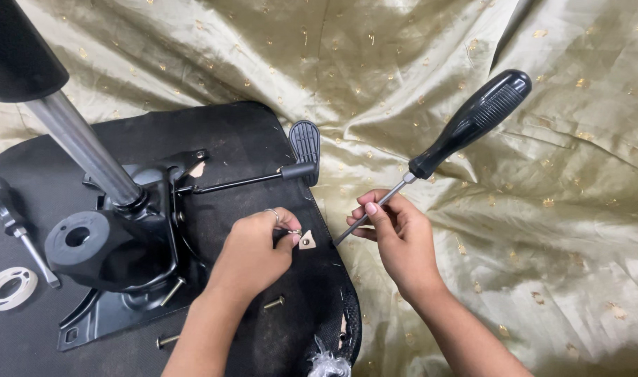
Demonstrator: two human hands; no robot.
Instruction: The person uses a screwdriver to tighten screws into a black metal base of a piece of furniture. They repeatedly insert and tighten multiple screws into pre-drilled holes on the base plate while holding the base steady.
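While the upturned chair seat (263, 139) lies underside up on the olive satin cloth (556, 230), the person's left hand (253, 251) rests on its black fabric close to the seat's right edge, fingertips pinched together on a small washer (296, 232) just above a torn hole (307, 241) showing pale wood. The right hand (397, 241) hovers just off that edge, over the cloth, fingers clamped on the metal shaft of a black-handled screwdriver (472, 122); its handle points up and right, and its tip slants down toward the hole, falling just short of it.

Left of the hands, the black tilt mechanism plate (123, 279) sits on the seat, carrying the gas-lift column (82, 143) and a round tension knob (78, 241). The adjustment lever (263, 178) runs rightward to a ribbed paddle (306, 143) at the seat's upper right edge. Loose bolts lie near the left wrist: one (273, 303) to its right, one (172, 291) against the plate, one (167, 341) below it. A second screwdriver (15, 227) and a white ring (8, 286) lie at the far left. The widest open room is the bare cloth to the right.
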